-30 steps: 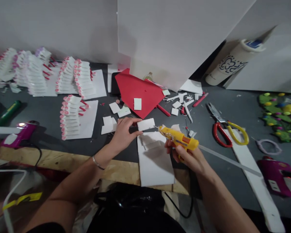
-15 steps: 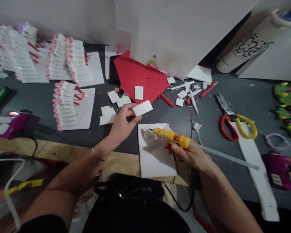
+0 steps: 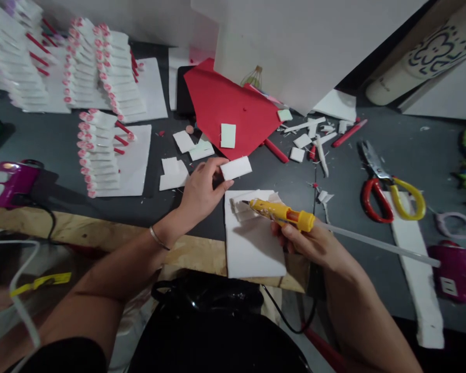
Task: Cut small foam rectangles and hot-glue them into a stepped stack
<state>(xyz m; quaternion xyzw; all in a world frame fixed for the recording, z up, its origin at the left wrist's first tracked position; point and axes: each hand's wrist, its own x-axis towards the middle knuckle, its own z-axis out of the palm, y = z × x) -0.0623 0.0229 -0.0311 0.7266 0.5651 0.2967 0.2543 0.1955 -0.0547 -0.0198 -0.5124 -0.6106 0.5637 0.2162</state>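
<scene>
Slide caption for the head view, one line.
Left hand holds a white rectangular piece; right hand holds a yellow glue gun over a white board.

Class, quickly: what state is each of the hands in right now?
Left hand: closed, pinching a white card between thumb and fingers.
Right hand: closed, gripping a yellow glue gun.

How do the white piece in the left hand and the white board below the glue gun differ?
Size: the white piece is much smaller than the white board.
Pose: the piece is pinched by the left hand, its long side running crosswise; the board lies flat, its long side running toward the person.
Surface: the piece's visible face looks bare, while the board carries white scraps near its far end.
Shared: both are white, flat and four-sided.
</scene>
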